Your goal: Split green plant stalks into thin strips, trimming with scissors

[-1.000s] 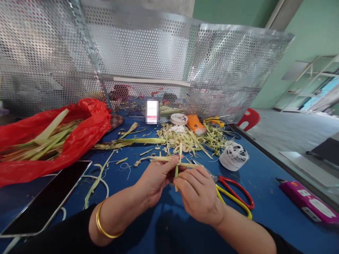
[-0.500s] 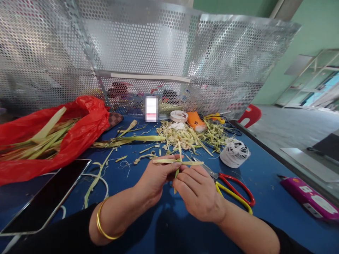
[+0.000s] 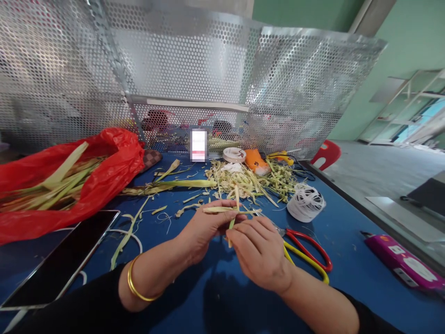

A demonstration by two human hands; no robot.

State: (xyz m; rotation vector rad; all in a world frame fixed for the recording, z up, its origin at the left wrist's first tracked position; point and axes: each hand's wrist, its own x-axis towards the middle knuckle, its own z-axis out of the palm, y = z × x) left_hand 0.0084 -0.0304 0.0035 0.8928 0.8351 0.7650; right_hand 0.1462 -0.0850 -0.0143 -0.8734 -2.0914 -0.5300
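1. Two hands work over one blue table (image 3: 347,232): your left hand (image 3: 200,232) pinches one cross of pale strips (image 3: 237,204) near its centre, four ends showing; your right hand (image 3: 259,255) curls its fingers round the end at 6 o'clock.
2. One pair of scissors (image 3: 311,248), two handles, lies at 4 o'clock from the cross; one white roll (image 3: 302,208) sits between 2 and 3.
3. One heap of shreds (image 3: 239,181), too many to count, lies at 12, one tape roll (image 3: 233,155) and one orange packet (image 3: 255,160) at its far edge.
4. One red bag (image 3: 125,148) of leaves lies toward 10, one tablet (image 3: 62,260) toward 8.
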